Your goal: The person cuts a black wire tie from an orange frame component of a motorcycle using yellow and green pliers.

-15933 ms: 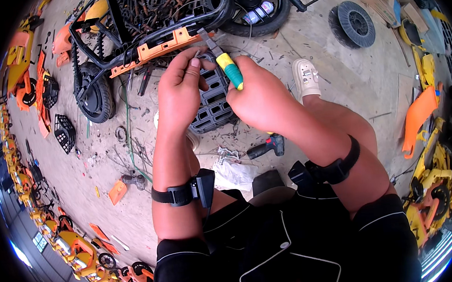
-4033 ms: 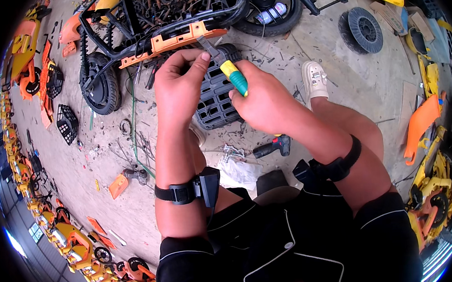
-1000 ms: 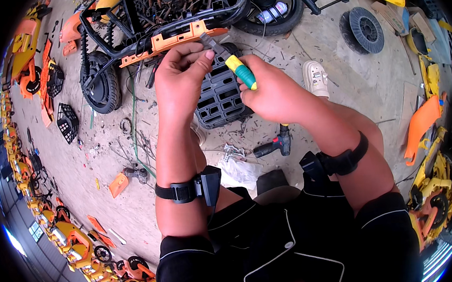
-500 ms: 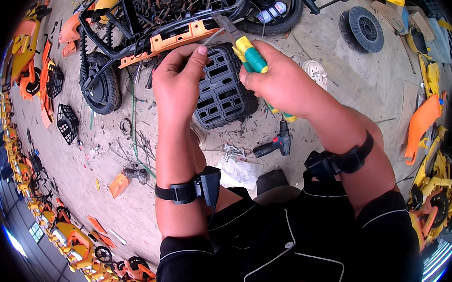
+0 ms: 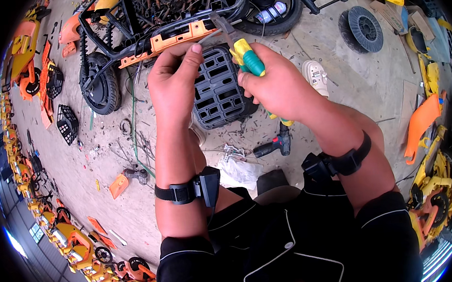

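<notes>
My left hand (image 5: 172,87) is closed, its thumb and fingers pinching a thin grey cable (image 5: 210,36). The cable runs up and right to the jaws of a pair of pliers (image 5: 252,62) with green and yellow handles. Wrapped round those handles is my right hand (image 5: 277,85); the lower handle ends show beneath it. The metal jaws lie across the cable, but I cannot tell whether they bite on it. Below and between both hands, a black slotted plastic basket (image 5: 218,91) rests on the floor.
Ahead lies a black vehicle frame with an orange bar (image 5: 179,38) and wheels, full of rusty metal parts. A cordless drill (image 5: 281,142) and white plastic bag (image 5: 238,172) are near me. Yellow and orange vehicle parts line both sides; a spoked disc (image 5: 366,29) lies right.
Both hands have shifted slightly left, and the pliers have moved a little up and left with the right hand. The grip on cable and pliers looks the same.
</notes>
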Tool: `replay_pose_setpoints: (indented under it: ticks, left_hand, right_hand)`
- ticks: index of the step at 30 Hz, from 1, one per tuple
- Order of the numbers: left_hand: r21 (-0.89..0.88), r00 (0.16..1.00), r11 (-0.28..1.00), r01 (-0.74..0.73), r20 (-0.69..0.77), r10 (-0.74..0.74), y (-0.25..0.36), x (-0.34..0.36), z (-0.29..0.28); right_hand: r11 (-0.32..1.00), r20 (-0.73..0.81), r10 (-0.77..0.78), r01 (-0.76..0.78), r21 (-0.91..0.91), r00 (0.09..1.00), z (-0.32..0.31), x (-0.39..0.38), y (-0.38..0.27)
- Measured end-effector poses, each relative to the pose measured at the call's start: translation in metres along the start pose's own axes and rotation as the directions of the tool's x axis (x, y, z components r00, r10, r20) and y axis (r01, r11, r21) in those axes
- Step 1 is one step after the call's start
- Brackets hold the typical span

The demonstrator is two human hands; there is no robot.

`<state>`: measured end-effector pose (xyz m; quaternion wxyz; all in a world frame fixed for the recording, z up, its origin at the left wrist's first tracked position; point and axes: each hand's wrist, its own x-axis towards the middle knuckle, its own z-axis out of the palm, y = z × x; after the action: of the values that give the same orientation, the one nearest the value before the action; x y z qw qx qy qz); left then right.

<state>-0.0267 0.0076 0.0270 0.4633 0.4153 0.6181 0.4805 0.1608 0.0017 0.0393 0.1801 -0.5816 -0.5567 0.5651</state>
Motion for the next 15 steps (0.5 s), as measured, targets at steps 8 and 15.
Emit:
replay_pose_setpoints:
  ticks: [8, 15]
  left_hand:
    - [-0.091, 0.999, 0.995, -0.049, 0.004, 0.050, -0.0019, -0.0011, -0.0038]
    - [-0.125, 0.998, 0.991, -0.055, 0.012, 0.057, -0.0022, -0.0007, -0.0071]
  right_hand:
    - [1.000, -0.004, -0.009, 0.009, 0.012, 1.000, 0.0060, -0.0046, -0.0037]
    - [0.999, -0.006, -0.009, 0.009, 0.036, 1.000, 0.0095, -0.0053, -0.0048]
